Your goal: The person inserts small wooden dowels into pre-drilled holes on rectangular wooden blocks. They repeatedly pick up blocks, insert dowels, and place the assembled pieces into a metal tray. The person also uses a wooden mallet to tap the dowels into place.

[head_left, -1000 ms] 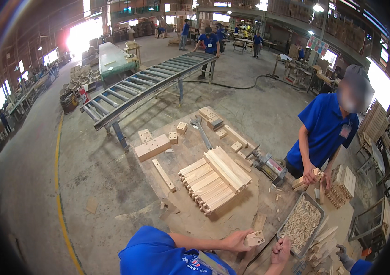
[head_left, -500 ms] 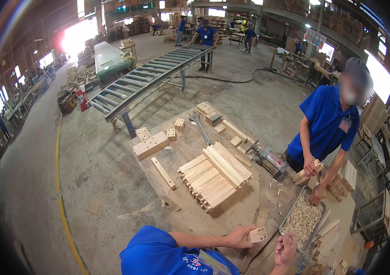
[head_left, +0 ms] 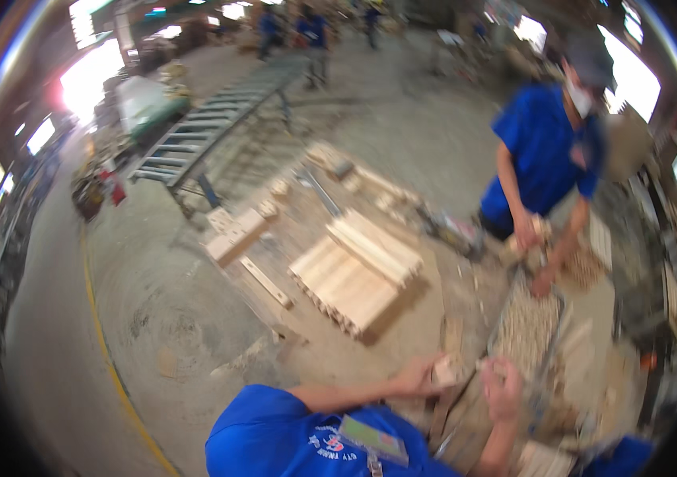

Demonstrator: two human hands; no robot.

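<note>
My left hand (head_left: 416, 377) is closed around a small pale wooden block (head_left: 448, 370) at the table's near edge. Just right of it, my right hand (head_left: 503, 389) is pinched, a small pale wooden dowel (head_left: 479, 364) showing at its fingertips, blurred. The dowel and the block are slightly apart. Beyond my right hand lies a tray full of wooden dowels (head_left: 526, 324). A stack of wooden slats (head_left: 354, 274) with one board across its top rests at mid-table.
Across the tray, a co-worker (head_left: 541, 151) holds wooden pieces in one hand and reaches into the dowels with the other. Left of the slats lie a drilled strip (head_left: 267, 282) and a thick block (head_left: 237, 241). A roller conveyor (head_left: 203, 131) stands beyond the table.
The view has shifted and blurred. My right hand has risen closer to the block in my left hand. The co-worker's hand remains at the dowel tray.
</note>
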